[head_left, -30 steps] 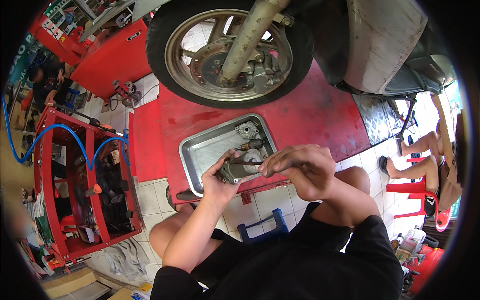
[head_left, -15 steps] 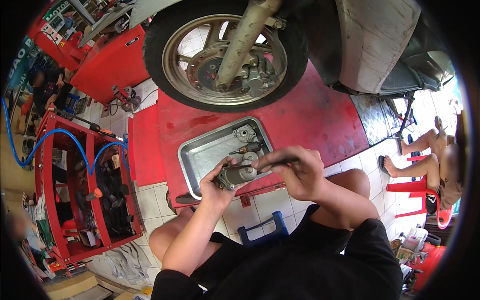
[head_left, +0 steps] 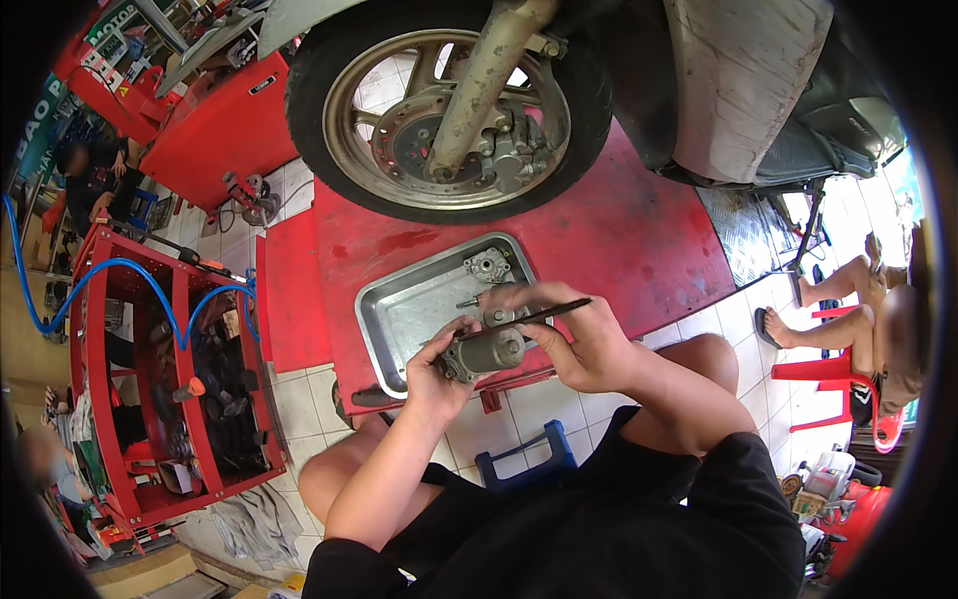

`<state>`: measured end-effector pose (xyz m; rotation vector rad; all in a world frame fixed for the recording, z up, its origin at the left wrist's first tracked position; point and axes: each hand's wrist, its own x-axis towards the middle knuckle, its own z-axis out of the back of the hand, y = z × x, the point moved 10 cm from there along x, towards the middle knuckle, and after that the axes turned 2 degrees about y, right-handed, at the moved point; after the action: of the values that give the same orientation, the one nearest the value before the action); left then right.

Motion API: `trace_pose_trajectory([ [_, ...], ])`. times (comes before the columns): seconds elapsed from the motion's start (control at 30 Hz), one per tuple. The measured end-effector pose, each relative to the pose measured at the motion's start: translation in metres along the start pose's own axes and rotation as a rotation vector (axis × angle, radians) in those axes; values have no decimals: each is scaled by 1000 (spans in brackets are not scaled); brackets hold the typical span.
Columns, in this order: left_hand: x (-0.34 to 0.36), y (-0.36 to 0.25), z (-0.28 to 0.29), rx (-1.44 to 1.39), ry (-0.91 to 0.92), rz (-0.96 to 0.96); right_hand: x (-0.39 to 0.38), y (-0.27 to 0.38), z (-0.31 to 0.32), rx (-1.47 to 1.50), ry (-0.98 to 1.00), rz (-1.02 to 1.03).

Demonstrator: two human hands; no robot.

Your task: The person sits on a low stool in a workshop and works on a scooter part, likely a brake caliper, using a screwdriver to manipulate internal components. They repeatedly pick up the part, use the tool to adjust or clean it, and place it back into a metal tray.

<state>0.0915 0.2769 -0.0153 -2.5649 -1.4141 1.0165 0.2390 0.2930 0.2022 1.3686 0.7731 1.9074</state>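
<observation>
Head view: left grip (head_left: 439, 372) holds dull metal cylinder (head_left: 489, 352); right grip (head_left: 584, 346) pinches slim dark rod (head_left: 555, 310).

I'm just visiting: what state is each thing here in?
Left hand: curled around the metal cylinder
Metal cylinder: held, lying sideways
Right hand: gripping the thin dark rod
Metal tray: resting on the red platform, parts inside
Front wheel: mounted on its fork
Blue hose: slack, looping
</observation>
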Motion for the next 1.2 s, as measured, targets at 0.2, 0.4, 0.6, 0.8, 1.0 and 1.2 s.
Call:
trace_pose_trajectory([
  [0.2,-2,5,0,3,43,38,-18,-10,1,-103,172,-66],
  [0.4,-7,6,-3,16,40,51,-14,-15,-12,65,188,-65],
  [0.6,-12,4,-4,11,50,53,-13,-17,-6,-66,155,-130],
  [0.8,-14,2,-3,7,19,48,-17,-27,-17,23,157,-151],
  [1.0,-18,2,-2,46,1,29,-24,-32,-16,-73,122,-231],
  [1.2,-19,-2,-12,62,49,8,-13,-8,-18,60,126,-127],
])
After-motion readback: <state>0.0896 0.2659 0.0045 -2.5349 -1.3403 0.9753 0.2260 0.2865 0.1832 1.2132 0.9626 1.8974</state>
